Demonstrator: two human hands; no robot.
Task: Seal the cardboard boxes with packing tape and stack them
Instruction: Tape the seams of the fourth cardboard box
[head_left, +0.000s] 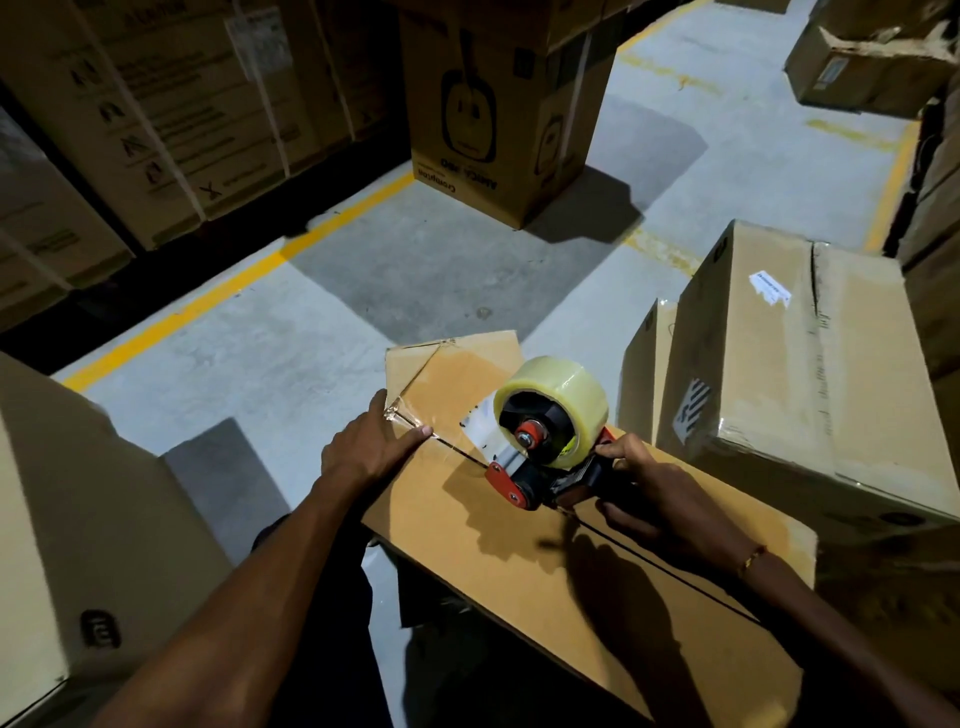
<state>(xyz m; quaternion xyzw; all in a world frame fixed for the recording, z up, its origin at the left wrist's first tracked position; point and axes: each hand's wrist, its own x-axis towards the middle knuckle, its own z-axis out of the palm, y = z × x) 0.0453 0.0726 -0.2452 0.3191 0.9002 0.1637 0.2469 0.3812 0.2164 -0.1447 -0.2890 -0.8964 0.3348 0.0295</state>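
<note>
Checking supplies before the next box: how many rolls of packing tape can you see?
1. The clear tape roll sits on the red dispenser gripped by the right hand, on top of the box being sealed. Others may lie out of view.

The right hand (657, 493) hides the tape gun's (545, 467) handle; the box's (519, 545) near right corner runs off the bottom edge.
</note>
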